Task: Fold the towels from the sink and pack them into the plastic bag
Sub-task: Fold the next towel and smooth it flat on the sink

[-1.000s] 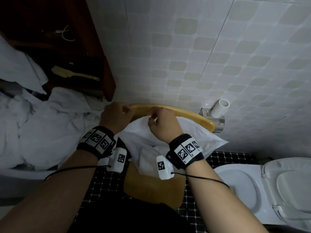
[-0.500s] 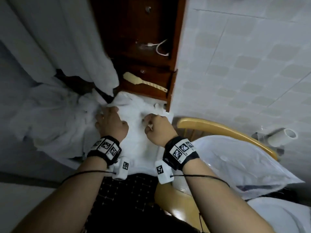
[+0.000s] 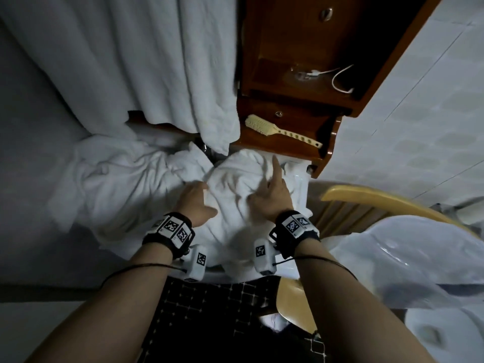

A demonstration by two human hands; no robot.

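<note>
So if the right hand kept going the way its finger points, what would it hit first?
Probably the wooden shelf's edge just past the towel, near the brush; depth is unclear.

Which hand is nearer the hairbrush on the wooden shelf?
Right. The right hand lies on the towel just below the hairbrush, index finger stretched toward it; the left hand lies on the towel farther left and lower.
</note>
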